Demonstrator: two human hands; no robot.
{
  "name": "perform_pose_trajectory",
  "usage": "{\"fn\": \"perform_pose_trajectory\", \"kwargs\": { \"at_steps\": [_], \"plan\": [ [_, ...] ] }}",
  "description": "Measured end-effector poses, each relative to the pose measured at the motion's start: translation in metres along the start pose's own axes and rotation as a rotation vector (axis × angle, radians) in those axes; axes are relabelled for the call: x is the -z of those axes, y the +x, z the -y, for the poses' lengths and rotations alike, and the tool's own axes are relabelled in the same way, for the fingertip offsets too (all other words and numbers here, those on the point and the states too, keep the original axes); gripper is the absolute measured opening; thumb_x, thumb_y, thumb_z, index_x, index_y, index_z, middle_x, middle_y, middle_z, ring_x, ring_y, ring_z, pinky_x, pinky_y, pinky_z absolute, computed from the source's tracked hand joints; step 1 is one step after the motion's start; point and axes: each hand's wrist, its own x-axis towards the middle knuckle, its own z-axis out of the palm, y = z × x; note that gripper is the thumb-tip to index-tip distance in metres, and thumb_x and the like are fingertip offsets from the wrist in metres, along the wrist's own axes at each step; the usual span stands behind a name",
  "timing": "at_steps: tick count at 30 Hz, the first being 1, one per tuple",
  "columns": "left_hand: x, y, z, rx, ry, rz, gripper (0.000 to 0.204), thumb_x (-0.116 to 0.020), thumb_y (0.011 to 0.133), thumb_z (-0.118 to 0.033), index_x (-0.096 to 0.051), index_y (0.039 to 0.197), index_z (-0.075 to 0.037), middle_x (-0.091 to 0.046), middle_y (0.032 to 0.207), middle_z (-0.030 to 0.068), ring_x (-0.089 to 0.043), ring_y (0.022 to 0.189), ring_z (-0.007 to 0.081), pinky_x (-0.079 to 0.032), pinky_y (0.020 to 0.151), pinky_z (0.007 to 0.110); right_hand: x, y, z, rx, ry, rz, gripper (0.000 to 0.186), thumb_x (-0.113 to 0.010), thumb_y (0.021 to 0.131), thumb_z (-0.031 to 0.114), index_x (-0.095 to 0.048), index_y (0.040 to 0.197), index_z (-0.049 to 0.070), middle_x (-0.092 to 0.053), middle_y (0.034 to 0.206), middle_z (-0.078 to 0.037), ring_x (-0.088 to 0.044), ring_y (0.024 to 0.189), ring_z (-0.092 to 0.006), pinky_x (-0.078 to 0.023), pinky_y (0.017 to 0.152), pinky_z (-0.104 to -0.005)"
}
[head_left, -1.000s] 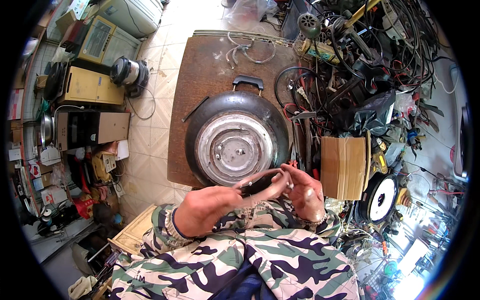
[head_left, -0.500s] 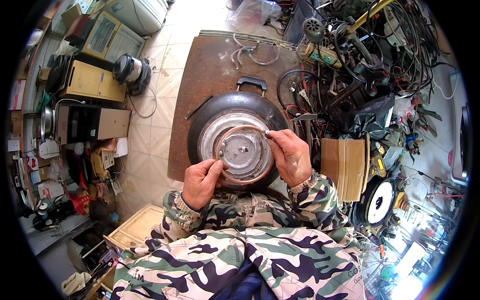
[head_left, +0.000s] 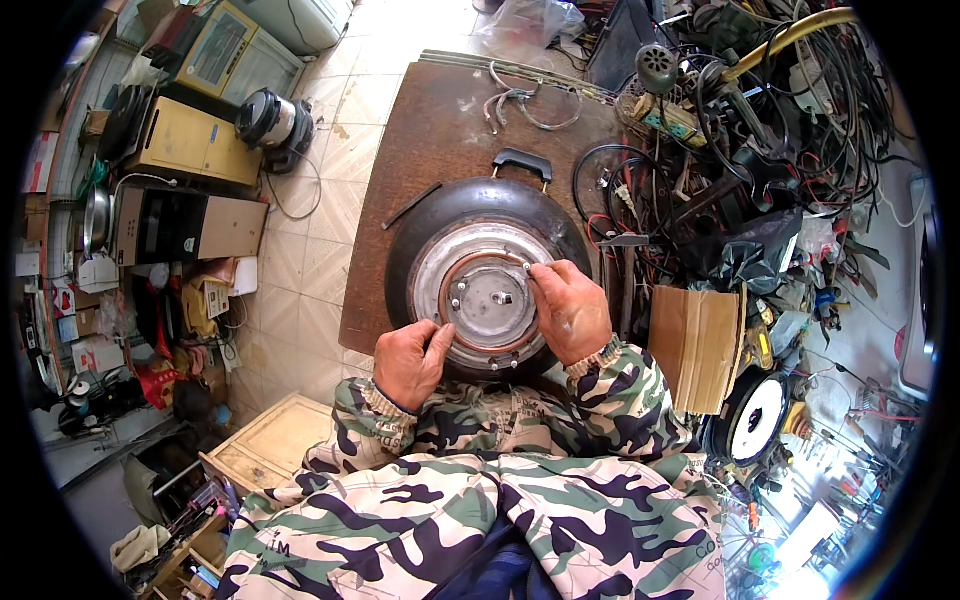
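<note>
Nearest, the left hand [head_left: 408,360], thumb and forefinger close together at the ring's lower left; whether they grip it, I can't tell. The right hand [head_left: 571,312] pinches the upper right, fingertips closed on it! And here's the coppery ring [head_left: 457,266], lying over the silver base [head_left: 428,265] of a dark pan [head_left: 408,250], towards the table's near edge. Looks light, stiff, smooth, perhaps slippery; opposite sides of the rim should give the surest hold. Beyond, a black handle [head_left: 523,158], then bent tubes [head_left: 550,124] by the table [head_left: 450,110]'s far edge.
</note>
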Motion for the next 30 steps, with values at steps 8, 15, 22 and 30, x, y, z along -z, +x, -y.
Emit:
{"fn": "perform_pose_trajectory", "kwargs": {
  "at_steps": [8, 15, 22, 30],
  "plan": [
    [0.011, 0.006, 0.003, 0.057, -0.051, -0.112, 0.02, -0.084, 0.088, -0.016, -0.073, 0.095, -0.001, -0.07, 0.075, 0.0106, -0.067, 0.063, 0.02, -0.054, 0.061, 0.034, 0.006, 0.003, 0.008, -0.007, -0.036, 0.047, 0.021, -0.075, 0.092, 0.006, -0.074, 0.112, 0.0, -0.072, 0.103, -0.017, -0.072, 0.092, -0.0381, -0.059, 0.08, -0.0428],
    [0.01, 0.014, 0.009, 0.0, -0.139, -0.079, 0.037, -0.084, 0.085, -0.011, -0.071, 0.118, -0.002, -0.07, 0.099, 0.0105, -0.069, 0.078, 0.017, -0.058, 0.07, 0.031, 0.008, 0.006, 0.01, 0.001, -0.102, 0.079, 0.019, -0.074, 0.091, 0.004, -0.073, 0.11, 0.001, -0.071, 0.102, -0.017, -0.071, 0.093, -0.0385, -0.058, 0.081, -0.0437],
    [0.007, 0.022, 0.013, -0.112, -0.076, -0.03, 0.054, -0.082, 0.082, -0.003, -0.069, 0.134, -0.006, -0.067, 0.105, 0.009, -0.067, 0.081, 0.0164, -0.058, 0.071, 0.03, 0.006, 0.007, 0.012, 0.0, -0.162, 0.108, 0.018, -0.073, 0.091, 0.005, -0.072, 0.109, 0.002, -0.07, 0.102, -0.016, -0.071, 0.093, -0.0385, -0.058, 0.081, -0.0451],
    [0.008, 0.024, 0.015, -0.101, -0.087, 0.004, 0.052, -0.082, 0.082, 0.001, -0.067, 0.132, -0.003, -0.064, 0.099, 0.0087, -0.066, 0.08, 0.0169, -0.057, 0.072, 0.031, 0.012, 0.006, 0.026, 0.024, -0.166, 0.077, 0.018, -0.074, 0.09, 0.005, -0.072, 0.108, 0.0, -0.07, 0.102, -0.017, -0.07, 0.092, -0.0386, -0.058, 0.081, -0.0444]
  ]
}}
